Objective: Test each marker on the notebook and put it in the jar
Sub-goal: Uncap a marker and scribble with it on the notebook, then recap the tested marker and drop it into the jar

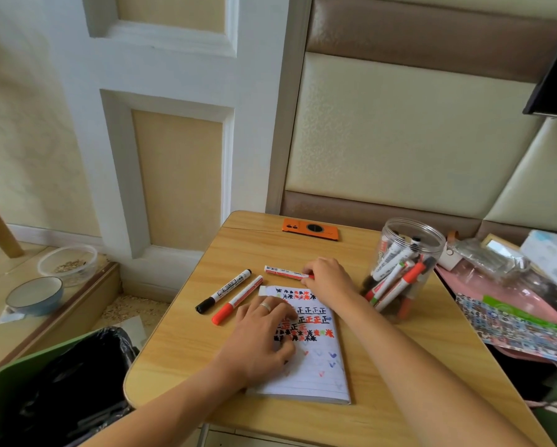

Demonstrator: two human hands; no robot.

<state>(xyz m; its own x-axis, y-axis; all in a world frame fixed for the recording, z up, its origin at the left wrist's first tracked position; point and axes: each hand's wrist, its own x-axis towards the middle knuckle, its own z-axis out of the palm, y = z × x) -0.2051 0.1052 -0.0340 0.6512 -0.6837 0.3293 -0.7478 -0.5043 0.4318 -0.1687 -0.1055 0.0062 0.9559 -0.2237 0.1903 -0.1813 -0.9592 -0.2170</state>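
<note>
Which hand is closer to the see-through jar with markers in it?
Right. The right hand grips a red-and-white marker just left of the clear plastic jar; the left hand rests on the open notebook, farther away.

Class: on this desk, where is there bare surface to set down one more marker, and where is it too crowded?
Free: the desk left of the notebook, below the two loose markers; also between the orange phone and right hand. Crowded: around the jar and the clutter beyond the right edge.
</note>
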